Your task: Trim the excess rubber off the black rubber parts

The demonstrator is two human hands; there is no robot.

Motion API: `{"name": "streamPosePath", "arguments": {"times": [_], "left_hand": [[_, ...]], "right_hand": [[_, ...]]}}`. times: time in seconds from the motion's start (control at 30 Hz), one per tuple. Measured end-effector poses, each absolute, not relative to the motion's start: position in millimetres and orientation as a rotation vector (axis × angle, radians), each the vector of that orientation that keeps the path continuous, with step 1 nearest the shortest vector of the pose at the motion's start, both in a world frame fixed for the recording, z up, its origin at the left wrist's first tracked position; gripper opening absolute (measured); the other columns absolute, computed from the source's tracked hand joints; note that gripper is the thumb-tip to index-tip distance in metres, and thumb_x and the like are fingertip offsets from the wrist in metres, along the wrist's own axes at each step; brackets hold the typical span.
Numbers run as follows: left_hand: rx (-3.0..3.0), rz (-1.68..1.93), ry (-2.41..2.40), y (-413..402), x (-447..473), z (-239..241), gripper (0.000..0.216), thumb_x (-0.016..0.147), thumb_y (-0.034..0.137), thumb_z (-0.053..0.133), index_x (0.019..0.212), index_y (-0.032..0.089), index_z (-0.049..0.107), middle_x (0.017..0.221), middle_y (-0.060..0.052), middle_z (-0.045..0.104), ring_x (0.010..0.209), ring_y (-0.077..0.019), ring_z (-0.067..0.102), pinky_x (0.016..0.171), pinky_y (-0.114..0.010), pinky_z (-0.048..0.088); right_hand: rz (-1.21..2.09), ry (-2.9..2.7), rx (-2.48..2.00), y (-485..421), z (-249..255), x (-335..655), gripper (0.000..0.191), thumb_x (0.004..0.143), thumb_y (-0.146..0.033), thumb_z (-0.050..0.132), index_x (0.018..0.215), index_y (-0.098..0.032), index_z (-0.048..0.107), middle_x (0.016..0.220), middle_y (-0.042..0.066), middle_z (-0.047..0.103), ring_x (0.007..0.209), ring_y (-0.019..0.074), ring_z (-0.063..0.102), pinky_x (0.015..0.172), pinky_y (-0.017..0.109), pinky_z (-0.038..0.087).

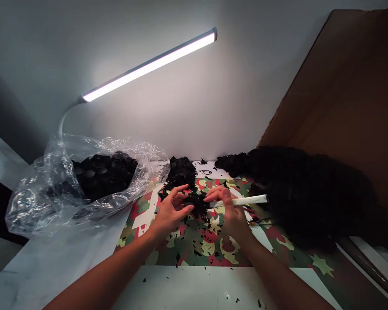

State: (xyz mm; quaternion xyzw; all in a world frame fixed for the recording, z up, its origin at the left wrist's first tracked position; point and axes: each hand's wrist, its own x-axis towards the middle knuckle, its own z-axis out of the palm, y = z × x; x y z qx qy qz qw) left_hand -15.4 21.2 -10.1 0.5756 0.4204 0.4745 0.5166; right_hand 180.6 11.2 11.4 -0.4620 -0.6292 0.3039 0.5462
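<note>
My left hand (173, 211) is curled at the left side of a dark black piece (195, 199), thumb at its lower edge and fingers at its upper edge. Its exact shape is lost among the black scraps around it. In my right hand (234, 213) is a slim tool with a white, wrapped-looking handle (252, 200), pinched between thumb and fingers. The tool points left toward the black piece, and its tip is hard to make out. Beneath both hands lies a camouflage-patterned mat (187, 252) strewn with black shreds.
On the left, a clear plastic bag (29, 211) holds black round parts (98, 172). A black heap (181, 170) sits behind my hands. At right, a large black pile (310, 193) lies by a cardboard box (349, 86). A lit bar lamp (148, 64) hangs above.
</note>
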Motion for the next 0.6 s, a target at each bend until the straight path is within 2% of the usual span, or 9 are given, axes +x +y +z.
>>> {"name": "streamPosePath", "arguments": {"times": [0.07, 0.17, 0.27, 0.37, 0.47, 0.6], "left_hand": [[1.383, 1.153, 1.008, 21, -16, -9, 0.059, 0.081, 0.030, 0.073, 0.136, 0.022, 0.052, 0.095, -0.002, 0.066, 0.087, -0.0164, 0.066, 0.081, -0.030, 0.052], [1.381, 1.138, 1.022, 22, -17, -9, 0.060, 0.082, 0.030, 0.071, 0.138, 0.021, 0.050, 0.103, -0.006, 0.069, 0.091, -0.0182, 0.068, 0.082, -0.032, 0.054], [1.446, 1.131, 1.063, 22, -19, -12, 0.063, 0.081, 0.027, 0.071, 0.138, 0.021, 0.048, 0.113, -0.010, 0.071, 0.103, -0.0216, 0.068, 0.090, -0.036, 0.053], [1.583, 1.137, 1.102, 20, -19, -13, 0.066, 0.079, 0.022, 0.071, 0.139, 0.022, 0.046, 0.113, -0.008, 0.073, 0.106, -0.0220, 0.068, 0.093, -0.037, 0.052], [1.719, 1.143, 1.129, 18, -18, -11, 0.069, 0.078, 0.016, 0.068, 0.141, 0.025, 0.043, 0.109, -0.004, 0.075, 0.099, -0.0192, 0.069, 0.090, -0.035, 0.051], [1.799, 1.128, 1.178, 14, -16, -7, 0.072, 0.076, 0.013, 0.067, 0.142, 0.025, 0.042, 0.104, -0.001, 0.075, 0.085, -0.0158, 0.067, 0.079, -0.030, 0.051]], "right_hand": [[0.753, -1.549, -1.081, 10, 12, 180, 0.051, 0.104, -0.048, 0.032, 0.087, -0.023, 0.073, 0.078, 0.004, 0.069, 0.070, 0.0192, 0.062, 0.073, 0.035, 0.048], [0.729, -1.654, -1.052, 10, 12, 179, 0.023, 0.097, -0.042, 0.056, 0.102, -0.025, 0.071, 0.090, 0.004, 0.073, 0.083, 0.0213, 0.068, 0.076, 0.034, 0.051], [0.644, -1.709, -1.003, 9, 11, 175, 0.009, 0.092, -0.031, 0.065, 0.090, -0.024, 0.068, 0.100, 0.004, 0.073, 0.091, 0.0214, 0.069, 0.079, 0.033, 0.052], [0.547, -1.838, -0.931, 6, 8, 171, 0.013, 0.092, -0.023, 0.063, 0.079, -0.022, 0.061, 0.105, 0.005, 0.073, 0.099, 0.0216, 0.067, 0.084, 0.034, 0.051], [0.516, -1.962, -0.877, 3, 6, 168, 0.013, 0.094, -0.020, 0.059, 0.081, -0.023, 0.060, 0.119, 0.004, 0.069, 0.113, 0.0218, 0.063, 0.093, 0.036, 0.048], [0.453, -2.040, -0.861, 3, 5, 167, 0.012, 0.095, -0.019, 0.057, 0.085, -0.023, 0.060, 0.121, 0.003, 0.070, 0.112, 0.0216, 0.062, 0.097, 0.038, 0.045]]}}
